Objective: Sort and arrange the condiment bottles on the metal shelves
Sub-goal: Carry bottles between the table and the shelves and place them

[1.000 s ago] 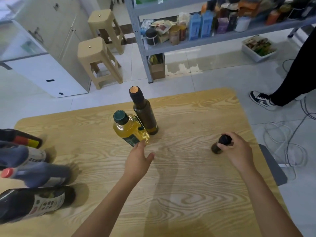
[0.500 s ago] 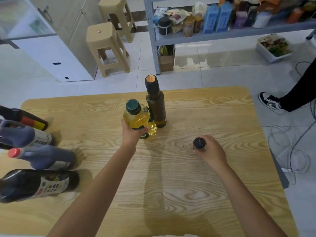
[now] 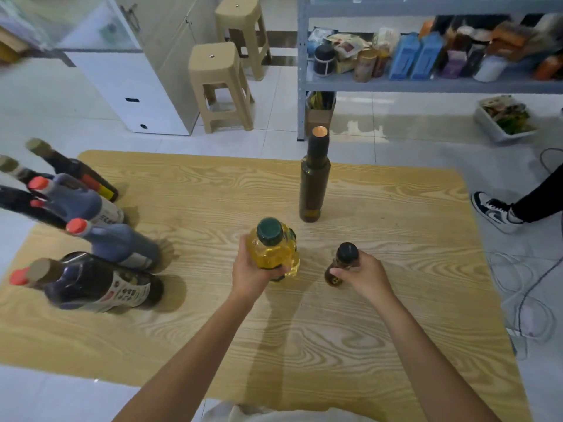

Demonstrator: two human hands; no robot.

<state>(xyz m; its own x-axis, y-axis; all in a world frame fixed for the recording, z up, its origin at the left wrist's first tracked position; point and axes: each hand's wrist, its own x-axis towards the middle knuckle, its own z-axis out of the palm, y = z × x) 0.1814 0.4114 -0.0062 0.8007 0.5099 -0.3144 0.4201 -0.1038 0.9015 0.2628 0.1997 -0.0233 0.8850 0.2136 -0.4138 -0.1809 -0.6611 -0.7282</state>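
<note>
Head: oil bottle point(image 3: 272, 251) in left hand point(image 3: 252, 275)

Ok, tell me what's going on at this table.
A person leans over a wooden table with a bottle in each hand. The left hand grips a yellow oil bottle with a green cap; the right hand holds a small dark bottle. A tall dark bottle stands upright further back, untouched. A group of sauce bottles sits at the left edge. The metal shelves stand beyond the table.
</note>
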